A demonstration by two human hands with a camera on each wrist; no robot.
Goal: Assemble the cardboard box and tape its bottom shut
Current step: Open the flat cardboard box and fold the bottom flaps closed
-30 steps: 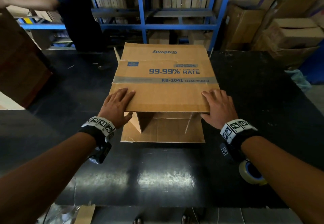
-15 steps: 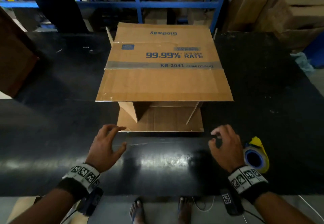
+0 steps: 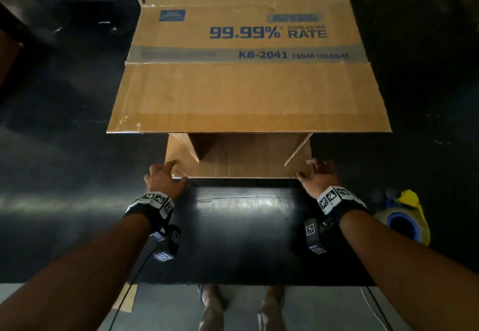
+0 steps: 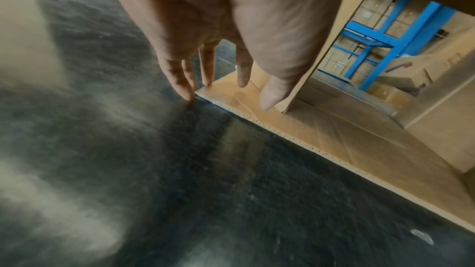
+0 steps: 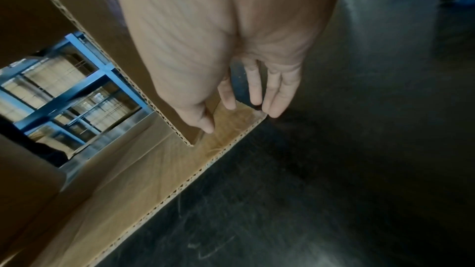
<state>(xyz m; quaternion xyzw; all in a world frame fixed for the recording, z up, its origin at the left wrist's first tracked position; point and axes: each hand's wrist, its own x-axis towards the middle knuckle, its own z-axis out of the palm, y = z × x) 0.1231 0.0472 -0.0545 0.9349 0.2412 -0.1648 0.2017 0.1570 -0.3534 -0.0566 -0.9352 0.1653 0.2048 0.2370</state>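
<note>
A brown cardboard box (image 3: 246, 92) with blue print lies on its side on the black table (image 3: 246, 227), its open end towards me. Its upper flap juts out towards me, and its lower flap (image 3: 241, 167) lies flat on the table. My left hand (image 3: 166, 175) is at that flap's near left corner, straight fingertips (image 4: 190, 94) touching the corner and the thumb over the flap (image 4: 321, 135). My right hand (image 3: 315, 172) mirrors it at the near right corner, fingertips (image 5: 272, 113) at the edge and the thumb on the flap (image 5: 154, 180). Neither hand grips it.
A tape roll (image 3: 404, 222) with a blue core and a yellow piece lies on the table just right of my right forearm. The box's side flaps stand upright inside the opening. The table's near edge is below my forearms, with feet on the floor beyond.
My hands left the upper flap, drew back over the table, then came forward and down to the lower flap's near corners. The view has tilted down and closer.
</note>
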